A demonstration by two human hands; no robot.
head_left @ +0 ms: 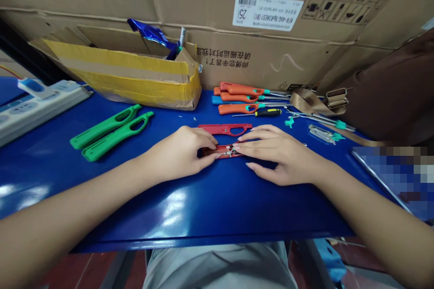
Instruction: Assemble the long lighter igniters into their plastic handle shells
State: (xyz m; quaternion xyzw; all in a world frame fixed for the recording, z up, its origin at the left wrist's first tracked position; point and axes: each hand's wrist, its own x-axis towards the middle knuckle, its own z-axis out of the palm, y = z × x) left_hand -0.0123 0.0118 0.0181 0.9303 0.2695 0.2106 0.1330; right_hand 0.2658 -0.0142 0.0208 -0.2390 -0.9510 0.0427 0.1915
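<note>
At the near edge of the blue bench (pixel 217 207), my left hand (pixel 183 153) curls closed on the left end of the red casing (pixel 222 151). My right hand (pixel 274 153) lies flat, fingers stretched, their tips pressing the casing's right end. Just beyond, at 12 o'clock, lies a second red shell (pixel 225 129). Two green shells (pixel 111 132) lie at 10 o'clock. Orange lighters (pixel 242 97) and a screwdriver (pixel 267 112) lie at 1 o'clock. Farther off at 11 o'clock stands a taped cardboard box (pixel 135 79).
</note>
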